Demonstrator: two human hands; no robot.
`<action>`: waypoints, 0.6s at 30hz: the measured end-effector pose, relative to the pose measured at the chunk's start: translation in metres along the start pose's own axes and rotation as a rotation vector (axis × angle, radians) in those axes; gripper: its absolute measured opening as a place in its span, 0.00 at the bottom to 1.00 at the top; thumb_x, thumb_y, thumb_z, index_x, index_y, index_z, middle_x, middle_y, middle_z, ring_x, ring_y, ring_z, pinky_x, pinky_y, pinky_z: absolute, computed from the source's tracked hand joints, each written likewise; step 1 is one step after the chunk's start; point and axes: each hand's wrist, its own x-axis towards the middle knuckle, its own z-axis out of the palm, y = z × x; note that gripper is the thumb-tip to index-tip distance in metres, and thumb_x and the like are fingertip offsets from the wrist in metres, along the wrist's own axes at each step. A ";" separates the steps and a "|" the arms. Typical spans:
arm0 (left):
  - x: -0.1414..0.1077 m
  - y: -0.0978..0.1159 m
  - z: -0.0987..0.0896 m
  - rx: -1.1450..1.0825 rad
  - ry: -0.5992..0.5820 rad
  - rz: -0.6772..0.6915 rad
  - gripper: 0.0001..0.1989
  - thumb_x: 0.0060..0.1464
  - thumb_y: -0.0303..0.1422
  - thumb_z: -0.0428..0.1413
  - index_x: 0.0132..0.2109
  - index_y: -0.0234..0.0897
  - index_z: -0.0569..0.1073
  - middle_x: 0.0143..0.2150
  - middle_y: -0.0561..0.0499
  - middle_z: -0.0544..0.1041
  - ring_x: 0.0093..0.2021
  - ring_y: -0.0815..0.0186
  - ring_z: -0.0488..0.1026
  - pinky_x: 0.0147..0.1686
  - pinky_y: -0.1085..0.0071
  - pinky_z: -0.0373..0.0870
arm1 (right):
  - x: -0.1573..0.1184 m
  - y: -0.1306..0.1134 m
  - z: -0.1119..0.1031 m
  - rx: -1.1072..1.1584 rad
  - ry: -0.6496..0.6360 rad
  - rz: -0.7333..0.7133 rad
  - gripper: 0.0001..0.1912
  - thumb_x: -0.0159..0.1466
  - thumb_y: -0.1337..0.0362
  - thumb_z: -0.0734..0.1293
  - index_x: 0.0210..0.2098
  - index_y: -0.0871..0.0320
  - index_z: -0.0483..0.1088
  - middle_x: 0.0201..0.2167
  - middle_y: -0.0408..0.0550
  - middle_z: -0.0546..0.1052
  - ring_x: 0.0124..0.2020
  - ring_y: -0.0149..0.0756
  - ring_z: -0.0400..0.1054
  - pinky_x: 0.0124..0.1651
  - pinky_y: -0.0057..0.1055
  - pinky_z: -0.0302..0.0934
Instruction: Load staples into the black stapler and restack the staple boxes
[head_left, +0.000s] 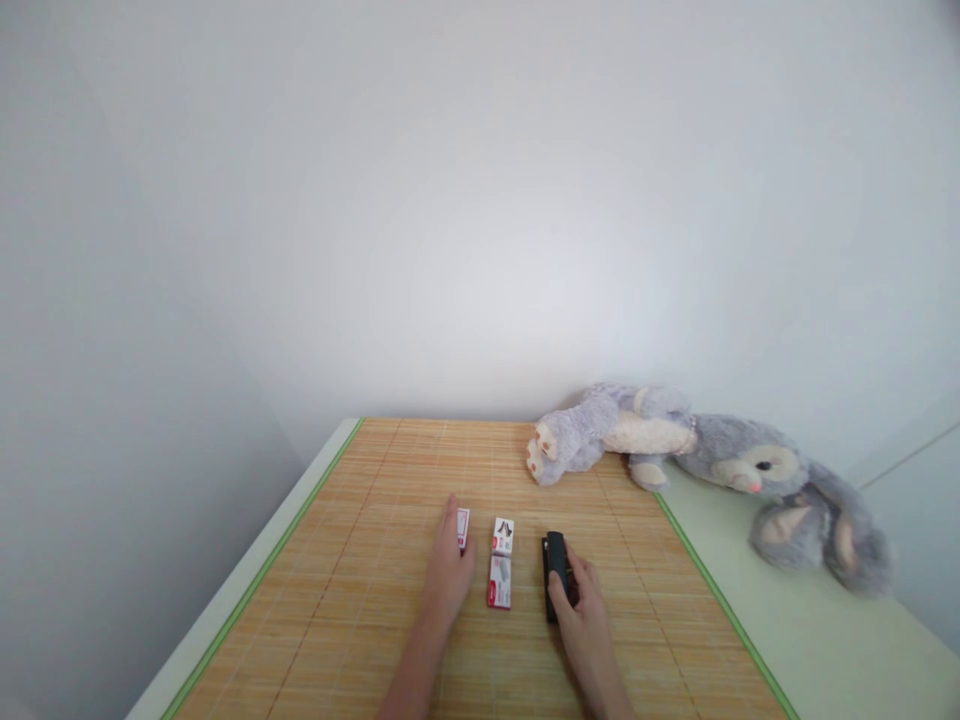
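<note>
On slatted bamboo (360, 590), oblong stapler (556, 560), boxes (500, 582)

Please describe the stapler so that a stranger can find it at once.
Find the slatted mat with green edges, where a grey plush rabbit lies across the far right corner. Nearer, the right hand grips the black stapler. Its dark colour sets it apart from the small white-and-red boxes to its left.
</note>
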 end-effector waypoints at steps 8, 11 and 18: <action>-0.082 -0.006 -0.033 0.261 0.058 0.080 0.29 0.61 0.26 0.48 0.67 0.48 0.68 0.67 0.48 0.69 0.67 0.55 0.66 0.67 0.52 0.63 | 0.000 0.001 -0.001 -0.018 0.021 0.000 0.30 0.65 0.47 0.67 0.62 0.53 0.71 0.53 0.51 0.75 0.55 0.49 0.70 0.62 0.42 0.63; -0.092 0.001 -0.032 0.435 0.027 0.117 0.27 0.61 0.26 0.49 0.65 0.49 0.70 0.64 0.47 0.71 0.64 0.54 0.67 0.65 0.51 0.65 | -0.001 0.001 0.000 -0.029 0.024 -0.002 0.30 0.65 0.47 0.66 0.63 0.54 0.70 0.53 0.52 0.75 0.55 0.49 0.69 0.62 0.43 0.62; -0.052 0.009 -0.038 0.615 0.065 0.119 0.24 0.65 0.28 0.48 0.64 0.48 0.72 0.64 0.47 0.72 0.63 0.52 0.66 0.64 0.49 0.61 | 0.000 0.000 0.002 -0.016 0.044 0.070 0.36 0.63 0.45 0.68 0.65 0.54 0.66 0.52 0.51 0.76 0.51 0.49 0.71 0.56 0.43 0.66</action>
